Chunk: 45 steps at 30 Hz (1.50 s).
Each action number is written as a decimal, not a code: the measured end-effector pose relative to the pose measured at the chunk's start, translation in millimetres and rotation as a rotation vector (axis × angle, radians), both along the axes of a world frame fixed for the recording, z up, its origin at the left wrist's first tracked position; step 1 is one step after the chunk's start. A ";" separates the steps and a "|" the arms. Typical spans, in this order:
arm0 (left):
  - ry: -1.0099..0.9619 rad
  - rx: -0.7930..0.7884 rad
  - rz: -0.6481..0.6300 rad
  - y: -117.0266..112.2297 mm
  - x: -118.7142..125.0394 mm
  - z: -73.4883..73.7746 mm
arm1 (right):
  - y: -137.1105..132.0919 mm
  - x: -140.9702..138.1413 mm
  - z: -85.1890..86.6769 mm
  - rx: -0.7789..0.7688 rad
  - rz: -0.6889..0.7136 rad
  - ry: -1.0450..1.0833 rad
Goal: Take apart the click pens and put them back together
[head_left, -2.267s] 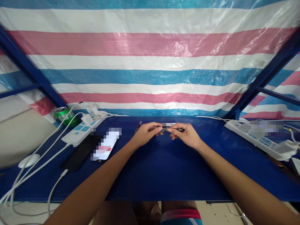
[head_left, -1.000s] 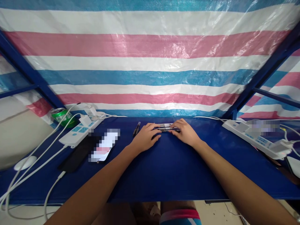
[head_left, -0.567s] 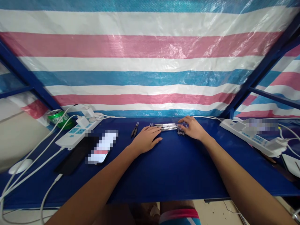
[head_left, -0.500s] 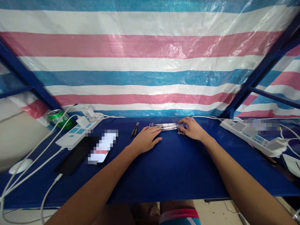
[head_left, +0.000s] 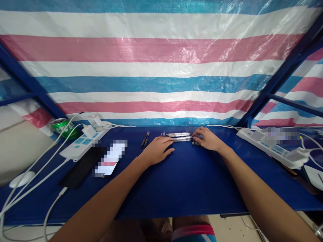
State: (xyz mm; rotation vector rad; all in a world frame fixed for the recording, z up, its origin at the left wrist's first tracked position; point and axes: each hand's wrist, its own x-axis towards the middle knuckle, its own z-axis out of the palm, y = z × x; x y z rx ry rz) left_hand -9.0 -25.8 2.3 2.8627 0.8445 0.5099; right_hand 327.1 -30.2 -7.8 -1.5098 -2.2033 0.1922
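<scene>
Several white-and-silver pens [head_left: 178, 136] lie side by side on the blue table top [head_left: 176, 181], pointing sideways. My left hand [head_left: 157, 150] rests palm down just left of them, with its fingertips near their left ends. It holds nothing that I can see. My right hand [head_left: 208, 139] sits at their right end, with its fingers curled over a small bunch of dark pen tips [head_left: 195, 143]. Whether those fingers grip anything is hidden. A pair of dark slim pens [head_left: 145, 139] lies further left, apart from both hands.
Left of my hands are a pixelated phone [head_left: 109, 158], a black phone [head_left: 79, 169], a white power strip [head_left: 83, 144], a green can [head_left: 62, 127] and a white mouse [head_left: 22, 178]. White cables trail over the table's left edge. Another power strip [head_left: 270, 148] lies right.
My hands no longer press together holding pens at the middle. They have parted, and the pens now lie in a row on the table. The right hand has shifted slightly right.
</scene>
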 end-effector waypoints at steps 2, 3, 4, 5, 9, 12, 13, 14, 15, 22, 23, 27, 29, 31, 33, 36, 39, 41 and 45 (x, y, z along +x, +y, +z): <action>-0.001 0.002 -0.002 -0.5 -0.5 0.6 | 0.8 2.4 0.1 0.000 0.010 0.001; -0.005 0.005 -0.002 -0.5 -0.8 0.5 | 1.4 3.9 0.1 -0.001 0.016 -0.001; -0.011 0.008 0.000 -0.5 -1.2 0.1 | 2.0 5.5 0.0 -0.003 0.020 -0.003; -0.018 0.012 0.001 -0.3 -1.6 -0.4 | 2.5 7.0 -0.2 -0.005 0.022 -0.006; -0.043 0.029 0.008 1.0 -3.3 -1.2 | 2.9 8.9 -0.5 0.012 0.007 -0.008; -0.061 0.051 0.084 3.5 -6.5 1.6 | 0.4 3.7 1.4 0.038 0.009 0.000; -0.069 0.060 0.129 4.9 -8.4 3.0 | -0.7 0.9 2.3 0.044 0.022 0.002; -0.076 0.069 0.173 6.5 -10.6 4.5 | -1.7 -2.4 3.1 0.048 0.039 0.005; -0.079 0.078 0.213 8.2 -13.1 5.8 | -2.7 -6.0 3.6 0.052 0.060 0.009; -0.070 0.102 0.235 11.9 -20.6 8.1 | -3.1 -25.0 -2.3 0.067 0.174 0.017; -0.069 0.098 0.205 10.5 -19.3 7.6 | -2.6 -26.0 -3.4 0.068 0.176 0.020; -0.043 0.066 0.051 4.5 -11.7 3.8 | -2.0 -29.7 -5.1 0.088 0.175 0.040; -0.030 0.045 0.009 3.1 -8.5 1.4 | -2.6 -32.2 -4.6 0.104 0.171 0.047; -0.028 0.030 0.000 3.0 -6.1 -0.6 | -3.0 -34.8 -3.7 0.111 0.159 0.052; -0.033 0.022 0.005 3.6 -4.5 -1.8 | -3.0 -36.9 -2.8 0.108 0.148 0.054; -0.042 0.025 0.012 4.6 -2.8 -2.5 | -2.4 -38.6 -2.0 0.103 0.144 0.051; -0.040 0.025 0.016 5.0 -1.6 -2.5 | -1.5 -38.5 -3.1 0.116 0.110 0.033; -0.032 0.023 0.019 5.1 -1.2 -2.5 | -1.0 -37.5 -4.9 0.128 0.091 -0.003; -0.043 0.014 0.012 5.7 -1.2 -3.1 | -0.2 -35.2 -8.3 0.142 0.095 -0.054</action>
